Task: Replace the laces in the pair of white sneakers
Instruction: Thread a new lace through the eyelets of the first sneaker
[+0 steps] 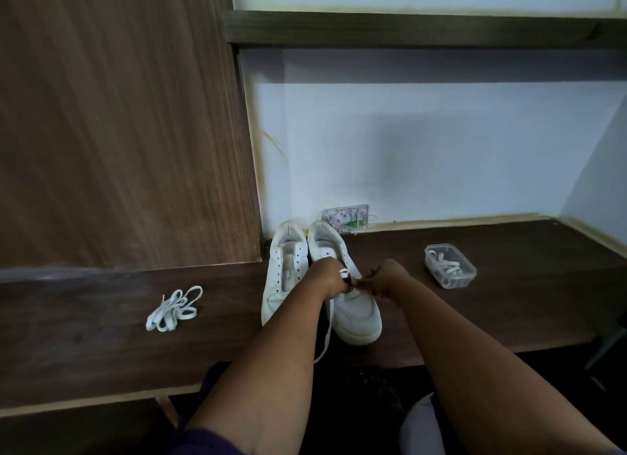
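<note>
Lying loose on the dark wooden desk (pixel 101 319) is a bundled lace (pixel 174 309); next the unlaced sneaker (pixel 283 271), then the left hand (pixel 330 278) and right hand (pixel 385 278), fingers curled pinching a lace (pixel 343 273) over the second sneaker (pixel 353 315); further right, a clear tub (pixel 450 266).

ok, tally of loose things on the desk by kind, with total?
White sneakers: 2
Lace bundle lying loose: 1
Clear plastic tub with laces inside: 1
Lace being worked at the right-hand sneaker: 1
Total: 5
</note>
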The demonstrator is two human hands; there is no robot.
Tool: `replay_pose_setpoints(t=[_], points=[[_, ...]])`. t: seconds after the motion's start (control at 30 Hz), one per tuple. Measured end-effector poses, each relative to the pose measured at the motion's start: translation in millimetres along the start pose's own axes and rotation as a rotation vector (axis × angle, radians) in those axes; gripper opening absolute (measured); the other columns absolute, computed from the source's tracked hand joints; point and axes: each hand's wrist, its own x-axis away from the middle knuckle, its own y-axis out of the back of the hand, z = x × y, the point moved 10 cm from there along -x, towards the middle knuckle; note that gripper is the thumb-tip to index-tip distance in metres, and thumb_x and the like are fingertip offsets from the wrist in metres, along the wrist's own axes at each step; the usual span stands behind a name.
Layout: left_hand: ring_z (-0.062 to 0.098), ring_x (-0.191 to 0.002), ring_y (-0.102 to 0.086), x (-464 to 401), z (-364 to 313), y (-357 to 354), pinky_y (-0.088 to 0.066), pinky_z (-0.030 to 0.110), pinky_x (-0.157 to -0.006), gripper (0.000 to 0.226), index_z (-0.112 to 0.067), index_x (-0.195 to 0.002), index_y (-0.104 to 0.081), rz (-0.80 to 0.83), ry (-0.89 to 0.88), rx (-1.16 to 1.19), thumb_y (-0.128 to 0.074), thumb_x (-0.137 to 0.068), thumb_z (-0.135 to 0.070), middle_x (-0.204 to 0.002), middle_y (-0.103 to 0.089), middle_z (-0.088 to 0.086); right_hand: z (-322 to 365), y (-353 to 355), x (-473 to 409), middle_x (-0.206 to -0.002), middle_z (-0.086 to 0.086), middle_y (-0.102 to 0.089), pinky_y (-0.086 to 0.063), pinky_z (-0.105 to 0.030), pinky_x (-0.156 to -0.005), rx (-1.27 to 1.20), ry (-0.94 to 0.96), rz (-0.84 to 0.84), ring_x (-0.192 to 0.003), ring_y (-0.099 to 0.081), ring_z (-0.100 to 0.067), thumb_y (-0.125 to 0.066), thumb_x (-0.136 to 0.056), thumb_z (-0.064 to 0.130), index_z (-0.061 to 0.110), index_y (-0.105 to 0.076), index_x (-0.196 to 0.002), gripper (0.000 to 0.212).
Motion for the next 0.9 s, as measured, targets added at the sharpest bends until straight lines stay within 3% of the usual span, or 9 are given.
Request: replay_pose_setpoints(t=[0.17, 0.27, 0.37, 0.5, 0.57, 0.73, 0.83, 0.9], points=[[0.024, -0.085, -0.063, -1.7, -1.8, -4.6, -0.045, 0.029, -0.069, 0.016, -0.009, -0.089, -0.069, 0.024, -0.017, -0.090, -0.065, -0.085, -0.024, -0.093, -0.068, 0.010, -3.0, -2.7, -0.5, -0.054, -0.007, -0.055, -0.040, -0.023, -0.050, -0.024, -0.018, -0.026, -0.042, -0.048, -0.015, -0.084, -0.064, 0.048, 0.014, -0.050, -0.050, 0.050], [0.024, -0.089, -0.063, -2.9, -2.7, -7.3, -0.047, 0.030, -0.073, 0.015, -0.014, -0.084, -0.067, 0.035, -0.042, -0.081, -0.064, -0.087, -0.029, -0.093, -0.068, 0.007, -8.5, 2.8, 1.4, -0.054, -0.008, -0.056, -0.041, -0.023, -0.048, -0.053, -0.023, -0.078, -0.043, -0.049, -0.017, -0.081, -0.061, 0.058, 0.015, -0.045, -0.047, 0.057], [0.024, -0.098, -0.063, -1.8, -0.7, -8.9, -0.050, 0.034, -0.087, 0.022, -0.011, -0.098, -0.071, 0.026, -0.042, -0.009, -0.064, -0.089, -0.030, -0.104, -0.069, 0.008, -12.9, -1.2, 3.1, -0.052, -0.011, -0.054, -0.039, -0.024, -0.044, -0.077, -0.065, -0.022, -0.042, -0.049, -0.021, -0.077, -0.062, 0.063, 0.012, -0.046, -0.051, 0.061], [0.026, -0.101, -0.062, 2.2, -0.5, -12.3, -0.045, 0.030, -0.082, 0.026, -0.008, -0.102, -0.068, 0.023, -0.037, 0.132, -0.067, -0.089, -0.030, -0.106, -0.068, 0.012, -25.1, -16.3, 5.1, -0.045, -0.013, -0.040, -0.029, -0.023, -0.039, -0.219, -0.154, 0.083, -0.032, -0.035, -0.020, -0.074, -0.061, 0.068, 0.003, -0.052, -0.068, 0.068], [0.026, -0.099, -0.063, 3.8, -0.2, -12.4, -0.049, 0.033, -0.087, 0.027, -0.010, -0.105, -0.068, 0.020, -0.016, 0.160, -0.067, -0.089, -0.032, -0.105, -0.069, 0.011, -22.1, -16.6, 5.4, -0.046, -0.012, -0.041, -0.028, -0.021, -0.038, -0.291, -0.148, 0.054, -0.031, -0.035, -0.019, -0.075, -0.061, 0.067, 0.003, -0.052, -0.063, 0.068], [0.026, -0.097, -0.064, -0.3, 3.2, -13.8, -0.048, 0.032, -0.079, 0.021, -0.016, -0.106, -0.065, 0.043, 0.001, 0.184, -0.062, -0.090, -0.030, -0.097, -0.067, 0.008, 12.4, 4.7, -1.5, -0.058, 0.000, -0.052, -0.037, -0.024, -0.054, -0.155, 0.066, -0.131, -0.055, -0.049, -0.013, -0.072, -0.075, 0.055, 0.015, -0.048, -0.059, 0.049], [0.025, -0.091, -0.063, 1.0, 2.8, -10.1, -0.045, 0.031, -0.075, 0.008, -0.018, -0.088, -0.061, 0.024, -0.025, 0.259, -0.062, -0.091, -0.024, -0.092, -0.066, 0.010, 18.6, 10.0, -4.1, -0.059, 0.003, -0.051, -0.037, -0.023, -0.054, -0.016, 0.119, -0.157, -0.069, -0.055, -0.018, -0.063, -0.085, 0.045, 0.017, -0.046, -0.055, 0.045], [0.020, -0.086, -0.058, 3.1, 5.5, -6.9, -0.044, 0.030, -0.072, 0.006, -0.016, -0.089, -0.060, 0.011, -0.015, 0.358, -0.061, -0.092, -0.021, -0.094, -0.065, 0.011, 24.1, 11.6, -3.4, -0.063, 0.002, -0.054, -0.036, -0.024, -0.054, 0.023, 0.165, -0.176, -0.074, -0.057, -0.019, -0.060, -0.089, 0.039, 0.019, -0.046, -0.057, 0.041]])
